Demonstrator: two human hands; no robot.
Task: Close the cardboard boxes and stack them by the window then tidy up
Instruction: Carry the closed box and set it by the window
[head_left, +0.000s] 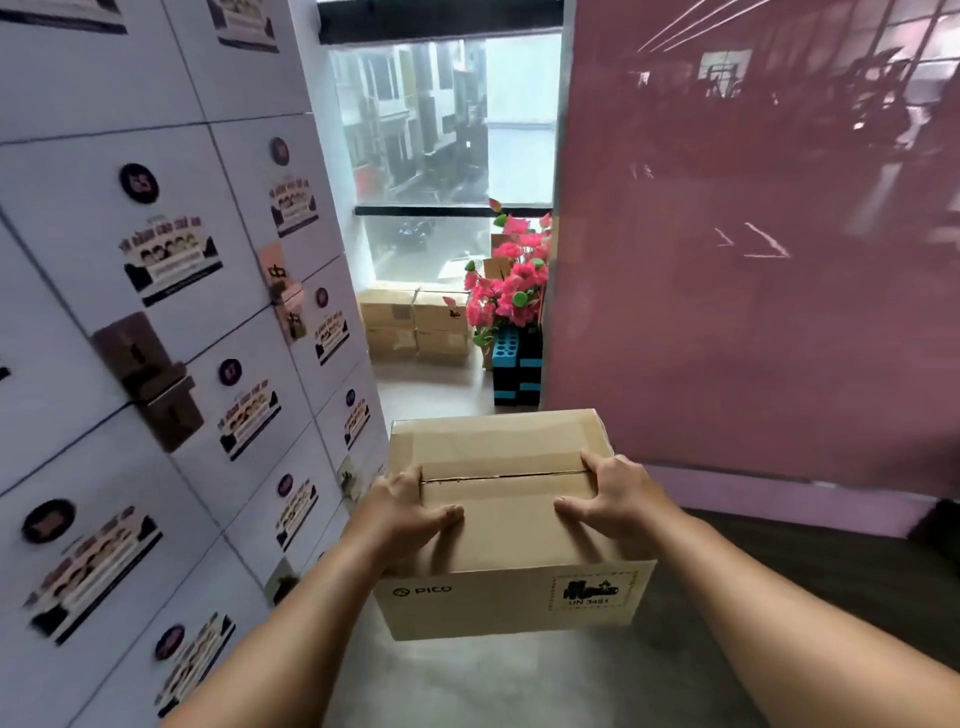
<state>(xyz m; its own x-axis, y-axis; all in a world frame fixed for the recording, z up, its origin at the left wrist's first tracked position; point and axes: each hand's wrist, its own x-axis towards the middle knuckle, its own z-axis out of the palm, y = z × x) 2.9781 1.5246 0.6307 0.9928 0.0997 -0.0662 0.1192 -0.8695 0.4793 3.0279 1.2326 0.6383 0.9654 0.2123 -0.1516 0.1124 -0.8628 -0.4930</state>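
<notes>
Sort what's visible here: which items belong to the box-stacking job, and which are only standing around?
Part of the job:
- closed cardboard box, gripped at its sides by the left hand and right hand
- stacked boxes under the window

Just standing about:
- pink flowers
- blue and black block
- lockers

— On the left?
— White lockers (171, 291) with stickers and numbered badges.
— By the glass?
— Pink flowers (511, 283), above blue-and-black foam blocks (517, 366).
— On the right?
— Glossy pink wall (753, 312), grey floor (467, 680).
</notes>
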